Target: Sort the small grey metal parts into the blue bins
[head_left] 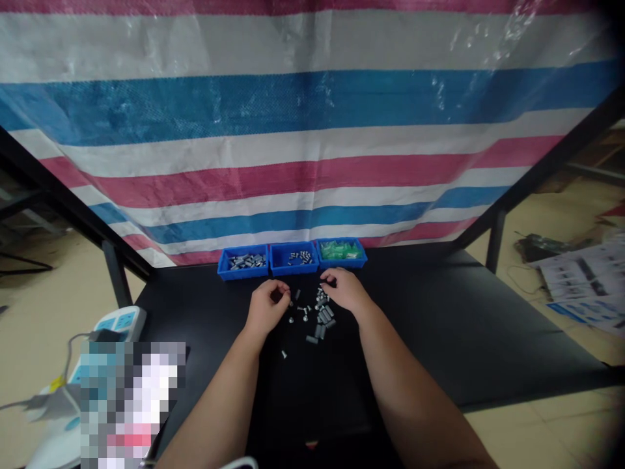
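Note:
Small grey metal cylinders, perhaps standoffs or spacers, lie in a loose pile (322,314) on the black tabletop (312,391), with a few scattered (293,319) to its left. My left hand (267,306) hangs just left of them, its fingers curled and pinched together. Whether it grips a small part is hidden by the fingers. My right hand (346,290) curls over the top of the pile, fingertips at its upper end. Nothing held in it shows clearly.
Three blue plastic bins stand along the table's far edge, holding grey cylinders (243,262), more grey cylinders (293,258) and green pieces (340,251). A striped tarpaulin (312,130) hangs behind. A power strip (120,324) and a pixelated patch sit at the lower left.

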Action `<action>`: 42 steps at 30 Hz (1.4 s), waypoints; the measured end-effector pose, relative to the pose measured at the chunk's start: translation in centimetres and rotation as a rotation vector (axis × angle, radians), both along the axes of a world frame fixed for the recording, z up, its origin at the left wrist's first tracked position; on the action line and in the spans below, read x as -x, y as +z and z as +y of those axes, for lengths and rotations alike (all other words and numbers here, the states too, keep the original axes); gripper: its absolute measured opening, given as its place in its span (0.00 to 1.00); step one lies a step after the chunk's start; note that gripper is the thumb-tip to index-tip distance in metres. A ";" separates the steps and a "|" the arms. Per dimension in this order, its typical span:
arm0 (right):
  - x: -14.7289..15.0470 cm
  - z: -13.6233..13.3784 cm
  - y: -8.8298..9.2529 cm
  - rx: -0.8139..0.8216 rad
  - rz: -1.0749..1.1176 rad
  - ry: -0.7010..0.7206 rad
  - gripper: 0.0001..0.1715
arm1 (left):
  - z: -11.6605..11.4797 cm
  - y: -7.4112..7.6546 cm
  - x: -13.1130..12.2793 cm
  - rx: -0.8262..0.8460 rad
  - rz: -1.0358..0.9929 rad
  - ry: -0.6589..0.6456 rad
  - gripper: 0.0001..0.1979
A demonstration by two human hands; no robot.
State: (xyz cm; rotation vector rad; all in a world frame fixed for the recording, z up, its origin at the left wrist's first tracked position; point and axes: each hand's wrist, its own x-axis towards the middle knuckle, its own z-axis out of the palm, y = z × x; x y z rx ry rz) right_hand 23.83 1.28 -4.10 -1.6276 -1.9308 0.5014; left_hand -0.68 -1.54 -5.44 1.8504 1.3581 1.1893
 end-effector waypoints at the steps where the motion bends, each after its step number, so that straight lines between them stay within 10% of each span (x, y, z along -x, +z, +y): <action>1: -0.1 0.0 -0.2 0.028 -0.021 0.004 0.11 | 0.0 0.1 0.1 -0.042 0.044 0.001 0.07; 9: 1.4 -0.1 -0.4 0.083 -0.040 -0.066 0.10 | -0.5 -0.2 -1.1 -0.058 0.515 -0.053 0.20; 16: 3.3 -0.5 -0.4 -0.014 -0.155 -0.093 0.12 | -0.4 -0.5 -1.6 -0.066 0.496 -0.013 0.14; 28: 4.0 -0.2 -0.1 -0.186 0.041 0.081 0.06 | 1.0 -0.2 0.8 0.143 -0.490 0.230 0.22; 42: 5.9 1.2 -1.4 0.043 0.682 0.140 0.22 | 2.3 -0.1 2.5 0.197 -0.826 0.225 0.18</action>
